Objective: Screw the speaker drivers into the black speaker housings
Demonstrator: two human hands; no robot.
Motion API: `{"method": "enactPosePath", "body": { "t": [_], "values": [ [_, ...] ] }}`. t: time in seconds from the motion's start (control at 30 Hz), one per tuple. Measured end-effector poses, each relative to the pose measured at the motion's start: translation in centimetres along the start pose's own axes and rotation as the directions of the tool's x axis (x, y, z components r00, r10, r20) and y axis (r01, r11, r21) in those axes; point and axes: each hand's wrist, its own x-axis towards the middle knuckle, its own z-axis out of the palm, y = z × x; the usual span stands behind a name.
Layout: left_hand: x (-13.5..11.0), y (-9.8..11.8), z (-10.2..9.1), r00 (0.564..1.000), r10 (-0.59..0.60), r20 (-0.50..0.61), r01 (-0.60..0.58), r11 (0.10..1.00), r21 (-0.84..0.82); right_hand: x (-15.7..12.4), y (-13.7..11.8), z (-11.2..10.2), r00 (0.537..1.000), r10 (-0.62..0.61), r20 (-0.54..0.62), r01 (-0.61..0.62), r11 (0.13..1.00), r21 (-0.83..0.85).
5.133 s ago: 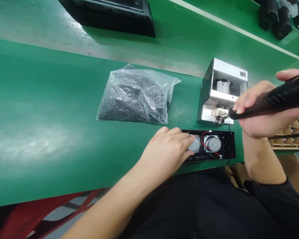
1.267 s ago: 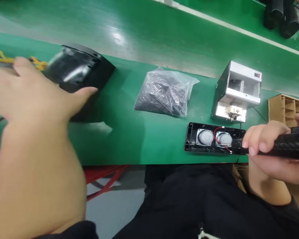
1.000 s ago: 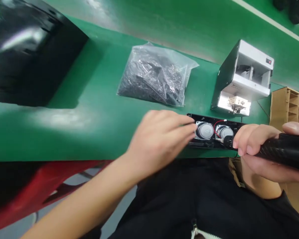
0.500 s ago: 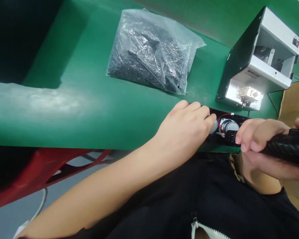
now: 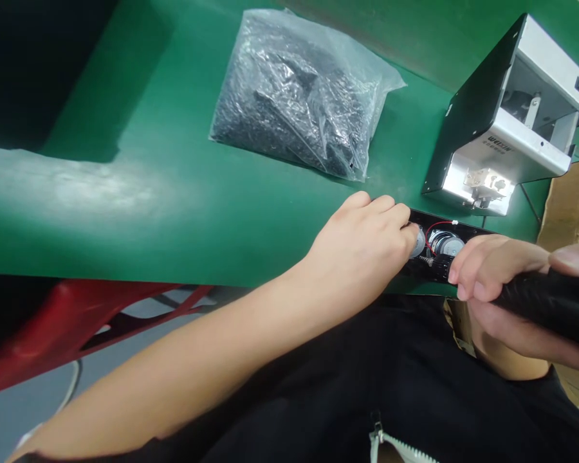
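Note:
My left hand (image 5: pixel 367 241) is closed over a long black housing (image 5: pixel 473 229) at the table's front edge, and its fingertips are mostly hidden. Two round silver speakers (image 5: pixel 450 245) sit in the housing, one partly behind my fingers. A thin red wire (image 5: pixel 429 229) with a white plug curves between them. My right hand (image 5: pixel 495 270) is wrapped around a black electric screwdriver (image 5: pixel 545 299), held nearly level. Its ribbed nose and thin bit point left into the housing beside the speakers. Where the bit ends is hard to make out.
A clear plastic bag (image 5: pixel 294 96) of dark small parts lies on the green table (image 5: pixel 164 212). A screw feeder (image 5: pixel 506 122) stands at the back right. Cardboard boxes (image 5: pixel 567 199) are at far right, a red chair (image 5: pixel 43 328) at lower left.
The right hand and screwdriver have shifted slightly left, and the handle's rear end sits lower. My left hand keeps its hold on the housing. The whole view has shifted slightly.

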Motion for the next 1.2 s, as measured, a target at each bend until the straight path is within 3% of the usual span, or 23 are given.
{"method": "enactPosePath", "body": {
  "t": [0.03,0.1,0.2,0.27,0.4,0.47,0.57,0.7,0.77,0.87,0.93,1.0,1.1,1.2],
  "values": [
    [0.0,0.0,0.0,1.000,0.006,-0.002,-0.006,1.000,0.005,-0.1,-0.3,0.0,0.999,0.013,0.036,-0.012,0.999,-0.030],
    [-0.1,0.1,0.1,1.000,0.017,-0.008,-0.017,1.000,0.013,0.1,-0.6,-0.6,0.976,0.050,0.214,-0.031,0.995,-0.092],
    [-0.2,0.3,0.3,0.999,0.021,-0.031,-0.021,1.000,0.015,1.2,-0.5,-2.2,0.868,0.045,0.494,0.006,0.995,-0.102],
    [-0.2,0.4,0.4,0.998,0.027,-0.053,-0.027,1.000,0.015,1.9,-0.1,-3.0,0.828,-0.007,0.560,0.055,0.996,-0.069],
    [-0.3,0.3,0.7,0.995,0.037,-0.092,-0.035,0.999,0.024,1.9,0.4,-2.8,0.822,-0.053,0.568,0.102,0.993,-0.056],
    [-0.3,0.2,0.8,0.995,0.040,-0.095,-0.037,0.999,0.028,1.1,0.7,-1.8,0.875,-0.065,0.480,0.115,0.991,-0.074],
    [-0.3,0.2,0.9,0.995,0.043,-0.093,-0.040,0.999,0.028,-0.6,1.6,0.4,0.965,-0.137,0.224,0.152,0.987,-0.054],
    [-0.1,0.1,0.9,0.995,0.051,-0.083,-0.049,0.998,0.030,-1.9,3.0,2.9,0.963,-0.267,-0.044,0.268,0.963,0.037],
    [-0.3,-0.3,1.0,0.994,0.066,-0.087,-0.065,0.998,0.011,-1.6,2.6,3.0,0.965,-0.239,-0.110,0.246,0.968,0.049],
    [-1.5,-1.3,1.3,0.974,0.087,-0.207,-0.110,0.989,-0.100,0.1,0.2,0.9,0.989,-0.087,-0.123,0.085,0.996,-0.026],
    [-2.8,-1.9,1.9,0.935,0.032,-0.352,-0.109,0.974,-0.201,2.1,-1.6,-1.6,0.971,-0.149,-0.189,0.138,0.988,-0.067],
    [-4.2,-2.1,2.9,0.902,-0.079,-0.425,-0.051,0.957,-0.286,4.5,-2.6,-4.1,0.945,-0.231,-0.231,0.225,0.973,-0.055],
    [-5.5,-1.7,4.9,0.914,-0.220,-0.342,0.075,0.917,-0.391,8.3,-1.6,-6.3,0.965,-0.202,-0.169,0.208,0.978,0.018],
    [-5.3,-0.8,6.6,0.904,-0.296,-0.310,0.137,0.884,-0.446,11.2,1.1,-5.6,0.923,-0.322,-0.212,0.343,0.937,0.069]
  ]
}}
